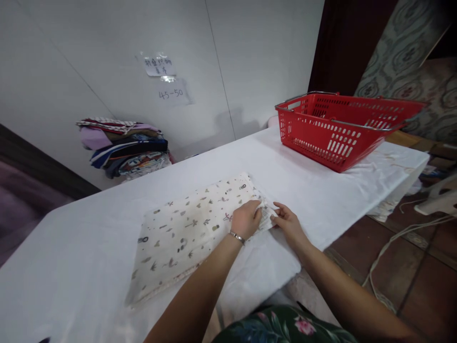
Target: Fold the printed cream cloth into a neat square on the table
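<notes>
A folded cream cloth point(200, 219) with small plant-like prints lies flat on the white-covered table point(107, 247). My left hand point(246, 218), with a bracelet at the wrist, is closed on the gathered right end of this cloth. Close beside it, my right hand point(285, 221) pinches the cloth's right edge between thumb and fingers. Between the two hands the fabric is bunched and a striped or checked patch shows. What lies under my left palm is hidden.
A red plastic basket point(321, 128) with metal handles stands at the table's back right. Folded clothes point(124, 145) are stacked beyond the far edge at left. Paper signs point(171, 93) hang on the wall. Cables point(383, 252) trail across the floor at right.
</notes>
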`<move>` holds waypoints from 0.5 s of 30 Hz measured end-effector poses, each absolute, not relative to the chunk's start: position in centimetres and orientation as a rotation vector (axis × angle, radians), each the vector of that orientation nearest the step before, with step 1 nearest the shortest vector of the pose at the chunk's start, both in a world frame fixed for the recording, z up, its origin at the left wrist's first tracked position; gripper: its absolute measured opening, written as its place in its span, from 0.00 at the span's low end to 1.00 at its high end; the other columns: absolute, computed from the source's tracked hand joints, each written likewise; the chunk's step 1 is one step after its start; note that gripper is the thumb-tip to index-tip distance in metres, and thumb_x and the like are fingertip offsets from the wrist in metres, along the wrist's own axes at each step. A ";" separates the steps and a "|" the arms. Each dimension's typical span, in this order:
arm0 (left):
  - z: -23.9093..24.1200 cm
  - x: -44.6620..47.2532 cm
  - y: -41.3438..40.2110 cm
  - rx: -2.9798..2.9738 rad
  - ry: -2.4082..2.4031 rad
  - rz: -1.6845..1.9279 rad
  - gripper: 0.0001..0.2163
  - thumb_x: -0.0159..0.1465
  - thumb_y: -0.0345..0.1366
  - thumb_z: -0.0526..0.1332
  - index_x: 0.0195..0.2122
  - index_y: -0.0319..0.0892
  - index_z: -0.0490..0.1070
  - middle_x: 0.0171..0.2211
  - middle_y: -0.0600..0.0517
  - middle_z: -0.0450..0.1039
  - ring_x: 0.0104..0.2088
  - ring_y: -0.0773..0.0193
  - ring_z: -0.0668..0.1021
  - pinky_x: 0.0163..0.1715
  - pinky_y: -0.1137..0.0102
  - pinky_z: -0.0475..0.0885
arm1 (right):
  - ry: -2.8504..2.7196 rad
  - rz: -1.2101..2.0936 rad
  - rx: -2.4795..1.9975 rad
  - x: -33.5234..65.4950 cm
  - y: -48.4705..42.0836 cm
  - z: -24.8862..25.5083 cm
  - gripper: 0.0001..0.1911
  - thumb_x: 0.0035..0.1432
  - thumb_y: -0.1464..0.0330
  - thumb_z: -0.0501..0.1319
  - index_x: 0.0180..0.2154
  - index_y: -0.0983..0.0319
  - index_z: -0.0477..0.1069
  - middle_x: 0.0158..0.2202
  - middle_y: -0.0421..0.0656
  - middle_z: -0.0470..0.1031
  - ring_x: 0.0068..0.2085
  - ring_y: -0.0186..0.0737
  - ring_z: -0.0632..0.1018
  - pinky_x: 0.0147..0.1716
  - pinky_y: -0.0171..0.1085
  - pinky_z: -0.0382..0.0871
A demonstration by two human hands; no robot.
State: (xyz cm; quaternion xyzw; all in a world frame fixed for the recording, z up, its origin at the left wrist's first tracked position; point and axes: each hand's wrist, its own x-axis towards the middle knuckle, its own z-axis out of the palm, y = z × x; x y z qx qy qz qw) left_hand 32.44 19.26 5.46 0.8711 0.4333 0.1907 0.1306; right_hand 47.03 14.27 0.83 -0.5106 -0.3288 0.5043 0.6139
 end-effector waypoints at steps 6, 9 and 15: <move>5.2 32.6 18.6 2.714 1.021 0.367 0.11 0.62 0.34 0.51 0.44 0.44 0.66 0.39 0.49 0.70 0.40 0.60 0.72 0.39 0.67 0.65 | -0.738 1.184 -1.170 47.3 14.5 0.2 0.26 0.40 0.72 0.61 0.46 0.61 0.64 0.27 0.36 0.68 0.25 0.32 0.69 0.24 0.34 0.63; 4.8 33.1 17.9 2.720 1.026 0.371 0.09 0.62 0.35 0.50 0.42 0.43 0.66 0.36 0.49 0.69 0.38 0.60 0.71 0.37 0.67 0.66 | -0.748 1.201 -1.116 47.5 14.3 -0.1 0.25 0.42 0.70 0.61 0.46 0.60 0.65 0.28 0.37 0.69 0.28 0.34 0.70 0.27 0.35 0.64; 4.5 33.7 16.8 2.681 1.058 0.424 0.09 0.61 0.38 0.52 0.41 0.43 0.66 0.37 0.48 0.68 0.39 0.59 0.71 0.39 0.65 0.66 | -0.753 1.166 -1.224 47.6 14.4 0.2 0.24 0.47 0.60 0.62 0.47 0.60 0.66 0.28 0.38 0.68 0.25 0.34 0.69 0.23 0.34 0.63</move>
